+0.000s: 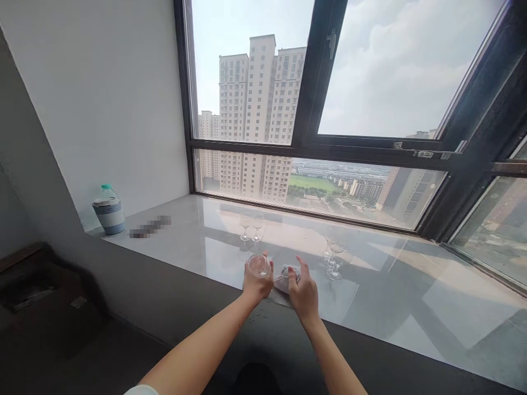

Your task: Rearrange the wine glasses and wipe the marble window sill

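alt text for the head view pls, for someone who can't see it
A person's left hand holds a clear wine glass over a marble window sill while the right hand grips a grey cloth. More wine glasses stand behind; a bottle stands far left.

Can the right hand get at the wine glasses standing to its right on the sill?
Probably yes: the right hand holds only a small cloth, and bare sill lies between it and the wine glasses.

White wall (102, 99), big window (370, 82), glossy marble sill (411, 296), daylight.
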The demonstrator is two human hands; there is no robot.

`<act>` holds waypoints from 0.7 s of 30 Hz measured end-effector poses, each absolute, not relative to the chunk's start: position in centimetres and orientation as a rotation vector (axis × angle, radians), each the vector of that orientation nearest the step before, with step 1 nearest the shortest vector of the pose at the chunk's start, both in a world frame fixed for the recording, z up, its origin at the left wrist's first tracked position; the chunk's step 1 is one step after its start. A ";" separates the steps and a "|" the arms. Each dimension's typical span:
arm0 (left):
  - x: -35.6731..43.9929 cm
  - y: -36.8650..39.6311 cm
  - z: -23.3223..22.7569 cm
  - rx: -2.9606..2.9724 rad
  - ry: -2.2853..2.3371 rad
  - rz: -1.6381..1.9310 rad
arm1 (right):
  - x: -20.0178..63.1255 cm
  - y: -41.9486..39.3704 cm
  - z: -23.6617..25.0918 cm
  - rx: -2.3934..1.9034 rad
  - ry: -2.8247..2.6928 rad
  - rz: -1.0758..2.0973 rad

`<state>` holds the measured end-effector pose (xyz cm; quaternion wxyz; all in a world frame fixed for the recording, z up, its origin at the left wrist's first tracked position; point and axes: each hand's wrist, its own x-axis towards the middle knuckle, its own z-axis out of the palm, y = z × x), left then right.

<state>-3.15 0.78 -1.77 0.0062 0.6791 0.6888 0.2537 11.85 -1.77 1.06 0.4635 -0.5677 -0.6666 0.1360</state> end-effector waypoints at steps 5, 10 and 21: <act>-3.1 0.4 -0.7 2.105 2.151 0.828 | 18.1 -2.9 1.7 -1.691 -1.703 0.052; -2.9 -0.1 0.1 2.030 2.127 0.861 | 24.2 -2.3 0.7 -2.046 -1.657 -0.372; -3.3 0.8 -0.8 2.086 2.152 0.897 | 27.1 -0.4 -1.7 -1.959 -1.476 -0.121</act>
